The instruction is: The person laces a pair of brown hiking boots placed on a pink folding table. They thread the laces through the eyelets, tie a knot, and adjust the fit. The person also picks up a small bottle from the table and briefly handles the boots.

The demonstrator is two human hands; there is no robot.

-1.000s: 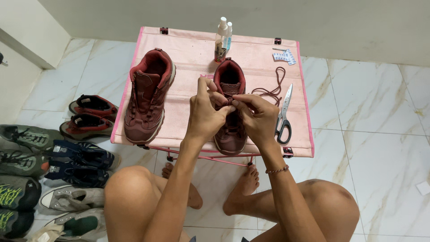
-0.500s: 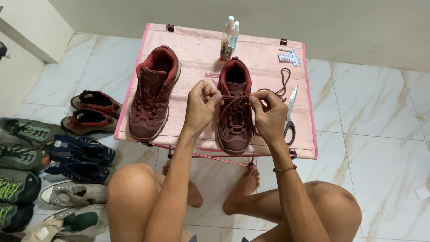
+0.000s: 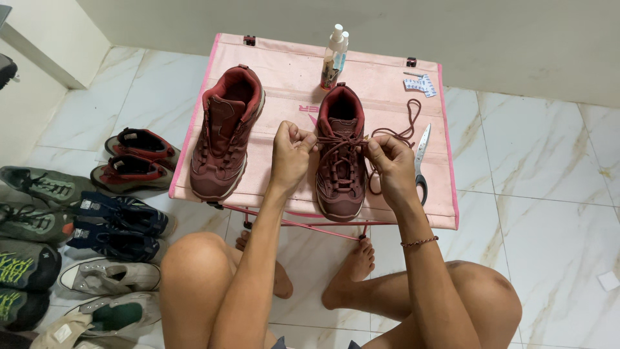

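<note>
Two maroon hiking shoes stand on a small pink folding table (image 3: pixel 271 58). The left shoe (image 3: pixel 225 139) is laced and untouched. Over the right shoe (image 3: pixel 340 155), my left hand (image 3: pixel 290 152) pinches one end of a maroon lace (image 3: pixel 391 132) at the shoe's left side. My right hand (image 3: pixel 391 161) pinches the other end at the shoe's right side. The lace runs taut across the upper eyelets, and its loose length loops on the table to the right.
Scissors (image 3: pixel 421 161) lie right of the shoe. Two small spray bottles (image 3: pixel 334 57) and a blister pack (image 3: pixel 421 84) sit at the table's far edge. Several pairs of shoes (image 3: pixel 84 220) line the tiled floor on the left. My bare knees and feet are under the table.
My hands were close together over the right shoe; they have drawn apart to either side, pulling the lace ends outward. The view has shifted slightly.
</note>
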